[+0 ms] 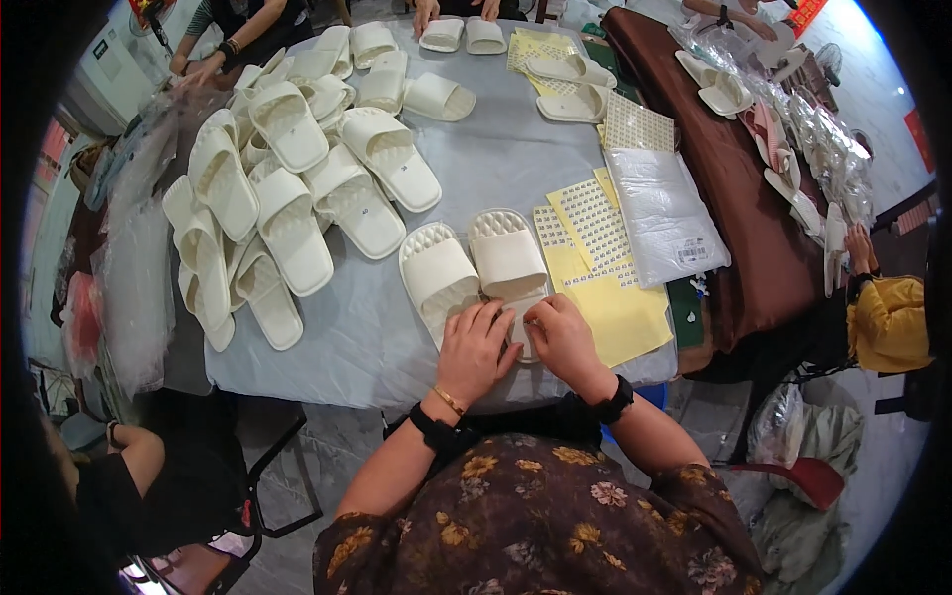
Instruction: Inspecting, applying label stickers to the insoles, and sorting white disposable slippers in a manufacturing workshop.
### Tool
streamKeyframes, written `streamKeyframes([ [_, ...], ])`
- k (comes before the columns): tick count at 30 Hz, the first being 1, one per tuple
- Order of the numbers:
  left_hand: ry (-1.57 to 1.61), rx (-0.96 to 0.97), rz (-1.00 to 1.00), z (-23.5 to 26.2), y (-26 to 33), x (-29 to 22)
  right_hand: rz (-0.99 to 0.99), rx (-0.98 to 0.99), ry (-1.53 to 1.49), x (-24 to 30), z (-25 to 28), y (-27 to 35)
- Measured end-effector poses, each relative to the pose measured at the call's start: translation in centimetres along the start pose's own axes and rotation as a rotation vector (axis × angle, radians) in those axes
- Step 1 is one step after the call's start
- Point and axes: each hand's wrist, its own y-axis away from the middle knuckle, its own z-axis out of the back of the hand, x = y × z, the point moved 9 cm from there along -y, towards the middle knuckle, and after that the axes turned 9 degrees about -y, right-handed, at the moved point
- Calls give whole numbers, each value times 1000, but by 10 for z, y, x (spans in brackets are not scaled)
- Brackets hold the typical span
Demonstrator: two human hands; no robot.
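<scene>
Grey-covered table (327, 355): quilted cream slides (508, 262), heels nearest, presumably for access, under the left hand (474, 349), resting unclenched, and right hand (567, 339), its grip indiscernible; sticker sheets (593, 230) beyond it, conveniently reachable.

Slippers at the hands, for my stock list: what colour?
Creamy white slippers, in the head view.

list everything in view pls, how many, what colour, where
front slippers: two, off-white, at the hands
slipper pile: many, off-white, table's left
far slippers: two, off-white, far edge
other slippers: two, off-white, far right
sticker sheets: several, yellow, table's right
packet: one, white, on the sheets
table cover: one, grey, centre
plastic: several pieces, clear, both sides
co-workers: several, mixed clothing, around
wristbands: two, black, both wrists
left hand: one, bare, centre
right hand: one, bare, centre
</scene>
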Motion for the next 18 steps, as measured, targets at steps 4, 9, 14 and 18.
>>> streamKeyframes([
  [4,6,-7,7,-1,2,1,-57,14,-2,-7,1,-3],
  [9,11,-7,11,1,1,0,19,-17,14,1,2,-6],
  [14,19,-13,11,1,2,1,89,15,150,7,-5,-12],
  [18,38,-9,17,1,0,1,167,127,282,12,-17,-19],
])
